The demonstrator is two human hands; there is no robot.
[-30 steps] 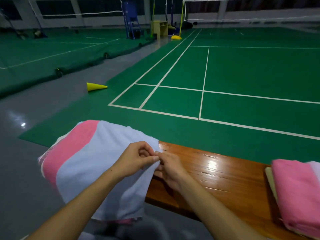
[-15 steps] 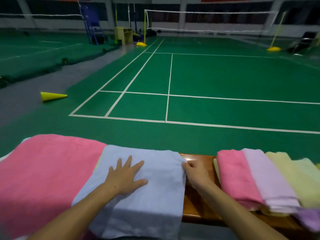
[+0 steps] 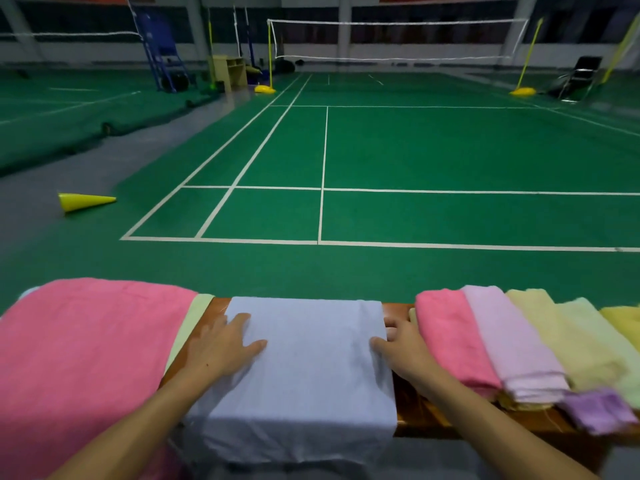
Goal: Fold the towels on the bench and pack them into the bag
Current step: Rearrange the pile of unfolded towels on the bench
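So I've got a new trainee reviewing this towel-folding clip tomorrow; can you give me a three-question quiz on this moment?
1. True or false: the left hand is pinching a corner of the pale blue towel.
2. Multiple choice: which towel lies directly right of the right hand? A) the yellow towel B) the folded pink towel C) the lilac towel
3. Fill in: the pale blue towel's near edge hangs over the front of the wooden ____.

Key
1. False: it lies flat on the towel's left edge, fingers spread.
2. B
3. bench
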